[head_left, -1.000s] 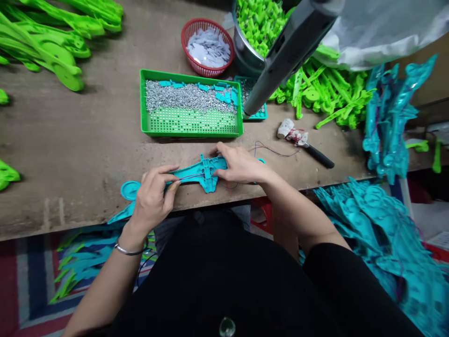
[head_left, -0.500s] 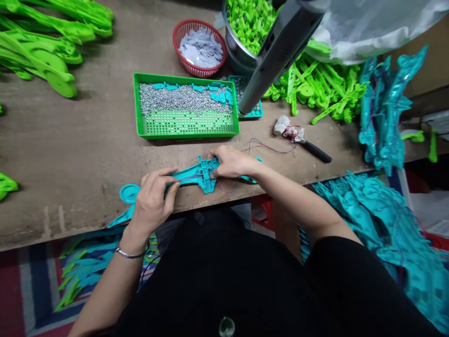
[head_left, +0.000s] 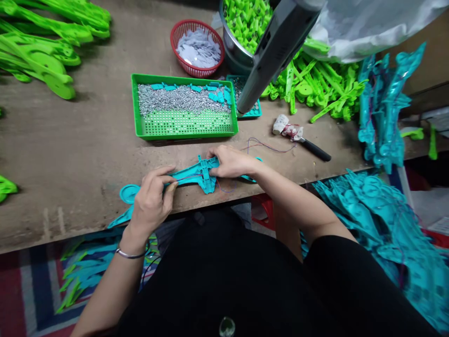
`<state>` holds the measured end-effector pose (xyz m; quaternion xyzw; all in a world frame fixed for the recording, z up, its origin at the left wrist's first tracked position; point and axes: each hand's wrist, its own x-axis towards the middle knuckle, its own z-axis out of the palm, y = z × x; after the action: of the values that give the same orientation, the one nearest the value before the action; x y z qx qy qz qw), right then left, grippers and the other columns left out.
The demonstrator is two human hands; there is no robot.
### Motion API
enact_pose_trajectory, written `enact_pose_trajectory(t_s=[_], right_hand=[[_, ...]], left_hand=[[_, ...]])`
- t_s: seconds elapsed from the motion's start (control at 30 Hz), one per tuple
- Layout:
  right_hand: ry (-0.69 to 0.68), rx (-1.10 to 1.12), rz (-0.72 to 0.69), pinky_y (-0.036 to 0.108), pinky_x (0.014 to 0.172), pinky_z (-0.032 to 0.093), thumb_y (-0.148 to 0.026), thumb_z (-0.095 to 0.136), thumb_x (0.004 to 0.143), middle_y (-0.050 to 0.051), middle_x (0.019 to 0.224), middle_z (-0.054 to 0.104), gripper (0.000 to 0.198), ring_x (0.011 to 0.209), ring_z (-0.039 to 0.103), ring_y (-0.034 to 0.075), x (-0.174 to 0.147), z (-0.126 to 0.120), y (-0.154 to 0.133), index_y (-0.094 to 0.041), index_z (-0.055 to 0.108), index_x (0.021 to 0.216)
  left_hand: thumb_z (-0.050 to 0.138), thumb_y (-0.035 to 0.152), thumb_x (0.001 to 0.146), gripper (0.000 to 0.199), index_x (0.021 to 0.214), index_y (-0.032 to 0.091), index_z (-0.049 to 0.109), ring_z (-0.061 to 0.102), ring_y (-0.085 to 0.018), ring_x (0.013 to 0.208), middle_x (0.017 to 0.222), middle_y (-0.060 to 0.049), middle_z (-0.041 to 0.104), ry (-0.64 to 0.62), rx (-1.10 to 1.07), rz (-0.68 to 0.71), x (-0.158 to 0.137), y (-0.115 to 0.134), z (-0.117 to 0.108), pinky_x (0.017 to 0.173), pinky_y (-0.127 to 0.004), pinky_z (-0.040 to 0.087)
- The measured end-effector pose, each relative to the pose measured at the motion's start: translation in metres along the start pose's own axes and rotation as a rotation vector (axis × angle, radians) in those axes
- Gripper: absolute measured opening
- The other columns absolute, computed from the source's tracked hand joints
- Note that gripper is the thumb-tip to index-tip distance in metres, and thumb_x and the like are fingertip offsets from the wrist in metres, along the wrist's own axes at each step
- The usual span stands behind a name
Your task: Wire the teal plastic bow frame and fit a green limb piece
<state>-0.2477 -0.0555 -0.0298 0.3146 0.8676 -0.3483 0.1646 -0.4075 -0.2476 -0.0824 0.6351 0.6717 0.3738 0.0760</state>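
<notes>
A long teal plastic part lies along the front edge of the wooden workbench. My left hand pinches its thin left stretch, where a red and blue wire runs along it. My right hand presses down on the ribbed middle of the same part. Thin red and blue wires trail off to the right behind that hand. A round teal disc at the part's left end shows beside my left hand.
Behind the hands sits a green tray of small metal screws and teal bits. Further back: a red basket, a steel bowl of green pieces, a grey slanted tool. Green parts and teal parts are piled at both sides.
Both hands stay on the teal part with only small finger shifts. The view has drifted slightly, so the table items appear a little further left.
</notes>
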Motion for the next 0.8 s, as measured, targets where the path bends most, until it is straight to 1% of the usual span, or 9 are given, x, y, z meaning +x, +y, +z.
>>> enact_pose_trajectory(t_s=[0.13, 0.23, 0.3, 0.4, 0.53, 0.57, 0.63, 0.73, 0.8], right_hand=[[0.002, -0.042, -0.001, 0.030, 0.062, 0.036, -0.021, 0.062, 0.071, 0.010, 0.088, 0.070, 0.025, 0.075, 0.056, 0.020, 0.000, -0.002, -0.001, -0.016, 0.064, 0.096], [-0.054, 0.014, 0.021, 0.030, 0.064, 0.038, -0.016, 0.053, 0.076, 0.011, 0.097, 0.071, 0.021, 0.079, 0.059, 0.020, 0.002, -0.008, 0.002, -0.016, 0.064, 0.094], [-0.064, 0.016, 0.021, 0.030, 0.065, 0.039, -0.010, 0.050, 0.076, 0.011, 0.098, 0.072, 0.020, 0.081, 0.059, 0.020, 0.004, -0.011, 0.005, -0.016, 0.064, 0.089], [-0.095, 0.001, -0.020, 0.029, 0.065, 0.040, -0.007, 0.052, 0.076, 0.009, 0.095, 0.073, 0.020, 0.080, 0.059, 0.019, 0.008, -0.013, 0.008, -0.016, 0.065, 0.087], [-0.132, 0.021, -0.069, 0.029, 0.067, 0.041, -0.009, 0.056, 0.079, 0.008, 0.095, 0.074, 0.021, 0.080, 0.061, 0.018, 0.006, -0.019, 0.008, -0.015, 0.069, 0.094], [-0.101, 0.024, -0.097, 0.029, 0.069, 0.041, -0.011, 0.057, 0.080, 0.008, 0.096, 0.074, 0.020, 0.082, 0.062, 0.017, 0.002, -0.024, 0.008, -0.015, 0.070, 0.095], [0.057, 0.017, -0.130, 0.029, 0.073, 0.041, -0.016, 0.057, 0.084, 0.007, 0.098, 0.074, 0.018, 0.085, 0.062, 0.017, -0.015, -0.035, 0.008, -0.015, 0.072, 0.094], [0.333, -0.051, -0.060, 0.029, 0.073, 0.039, -0.020, 0.052, 0.088, 0.005, 0.090, 0.073, 0.020, 0.080, 0.061, 0.016, -0.054, -0.048, 0.011, -0.015, 0.071, 0.089], [0.329, -0.137, 0.027, 0.030, 0.071, 0.036, -0.021, 0.053, 0.087, 0.005, 0.083, 0.072, 0.019, 0.076, 0.060, 0.016, -0.080, -0.046, 0.015, -0.016, 0.071, 0.085]], left_hand=[[0.058, 0.012, 0.090, 0.017, 0.103, 0.023, 0.055, 0.063, -0.026, 0.122, 0.121, -0.012, 0.069, -0.001, 0.064, 0.164, -0.002, 0.001, -0.006, 0.103, -0.049, 0.051], [0.060, 0.012, 0.089, 0.020, 0.104, 0.026, 0.056, 0.069, -0.023, 0.109, 0.114, -0.006, 0.073, 0.021, 0.183, 0.186, -0.005, 0.003, -0.021, 0.104, -0.048, 0.050], [0.060, 0.014, 0.090, 0.020, 0.106, 0.026, 0.057, 0.070, -0.022, 0.101, 0.108, -0.005, 0.075, 0.063, 0.251, 0.103, -0.009, 0.001, -0.034, 0.100, -0.047, 0.051], [0.061, 0.022, 0.090, 0.015, 0.105, 0.025, 0.062, 0.070, -0.026, 0.094, 0.100, -0.005, 0.075, 0.169, 0.351, -0.150, -0.019, -0.007, -0.054, 0.083, -0.043, 0.056], [0.064, 0.032, 0.087, 0.011, 0.095, 0.026, 0.068, 0.066, -0.023, 0.075, 0.091, -0.003, 0.070, 0.213, 0.421, -0.456, -0.035, -0.024, -0.068, 0.060, -0.035, 0.047], [0.064, 0.032, 0.085, 0.009, 0.091, 0.026, 0.067, 0.063, -0.022, 0.071, 0.088, -0.003, 0.067, 0.207, 0.396, -0.495, -0.038, -0.028, -0.068, 0.058, -0.034, 0.045], [0.064, 0.031, 0.084, 0.006, 0.084, 0.025, 0.064, 0.061, -0.020, 0.068, 0.083, -0.002, 0.063, 0.180, 0.324, -0.546, -0.040, -0.032, -0.064, 0.057, -0.033, 0.043], [0.061, 0.034, 0.082, 0.012, 0.075, 0.025, 0.058, 0.058, -0.021, 0.067, 0.078, -0.001, 0.057, 0.190, 0.283, -0.623, -0.036, -0.028, -0.057, 0.060, -0.034, 0.043], [0.058, 0.040, 0.080, 0.018, 0.071, 0.024, 0.054, 0.055, -0.022, 0.065, 0.073, -0.001, 0.053, 0.260, 0.296, -0.676, -0.029, -0.023, -0.053, 0.063, -0.036, 0.040]])
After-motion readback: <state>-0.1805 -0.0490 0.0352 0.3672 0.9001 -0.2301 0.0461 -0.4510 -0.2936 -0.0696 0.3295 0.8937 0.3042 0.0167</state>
